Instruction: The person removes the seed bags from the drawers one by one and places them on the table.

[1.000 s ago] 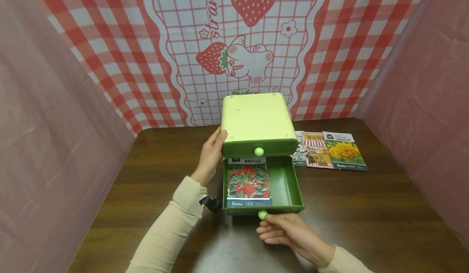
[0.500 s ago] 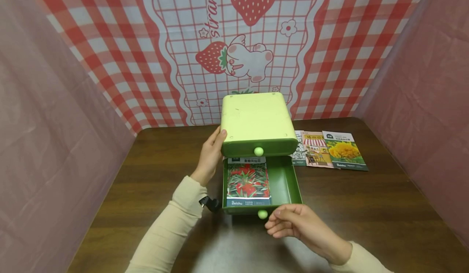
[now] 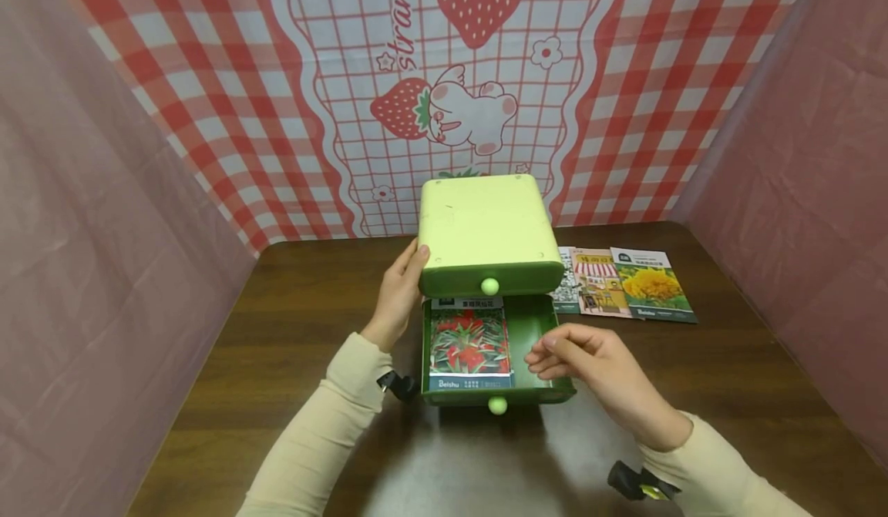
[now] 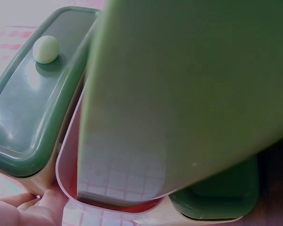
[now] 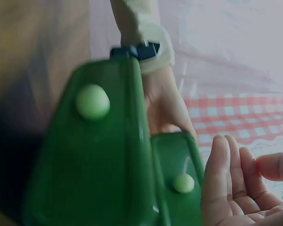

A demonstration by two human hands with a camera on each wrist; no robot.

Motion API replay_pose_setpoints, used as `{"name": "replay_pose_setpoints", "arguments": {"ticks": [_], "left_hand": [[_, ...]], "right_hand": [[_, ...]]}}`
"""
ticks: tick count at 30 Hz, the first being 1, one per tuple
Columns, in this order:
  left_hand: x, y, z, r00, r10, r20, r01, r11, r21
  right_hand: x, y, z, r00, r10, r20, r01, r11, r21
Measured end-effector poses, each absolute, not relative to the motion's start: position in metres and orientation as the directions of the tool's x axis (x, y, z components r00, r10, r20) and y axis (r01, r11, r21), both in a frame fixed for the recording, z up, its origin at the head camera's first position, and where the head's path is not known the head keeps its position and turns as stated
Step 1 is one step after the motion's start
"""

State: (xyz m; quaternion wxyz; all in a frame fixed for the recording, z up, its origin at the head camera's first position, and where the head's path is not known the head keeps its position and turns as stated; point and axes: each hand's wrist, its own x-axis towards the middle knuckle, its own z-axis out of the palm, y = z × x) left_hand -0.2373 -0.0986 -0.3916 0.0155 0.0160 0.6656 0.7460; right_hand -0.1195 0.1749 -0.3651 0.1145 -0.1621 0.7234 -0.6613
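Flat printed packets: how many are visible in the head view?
4: red-flowered packet in the open green drawer; yellow-flowered packet, pink packet and partly hidden speckled packet on the brown table. More may be hidden.

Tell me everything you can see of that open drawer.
The open drawer is dark green and plastic-looking, with a round, pale front knob. It juts out beneath a shut drawer. A red-flower packet lies in its left part. The right hand is at its right side; whether they touch is unclear.
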Motion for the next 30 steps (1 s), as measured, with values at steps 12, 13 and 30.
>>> {"name": "replay_pose_setpoints", "arguments": {"ticks": [12,13,30], "left_hand": [[-0.237,-0.098,-0.392,-0.999,0.042,0.003,-0.002,-0.105,0.995],[-0.237,-0.098,-0.392,-0.999,0.042,0.004,0.0,-0.101,0.995],[-0.237,-0.099,-0.393,-0.999,0.04,0.003,-0.002,-0.119,0.993]], "right_hand": [[-0.146,0.164,-0.359,-0.904,-0.307,0.298,-0.424,0.549,-0.72],[-0.149,0.163,-0.361,-0.897,-0.326,0.299,-0.44,0.583,-0.683],[-0.18,0.141,-0.397,-0.83,-0.557,0.007,-0.52,0.77,-0.369]]}}
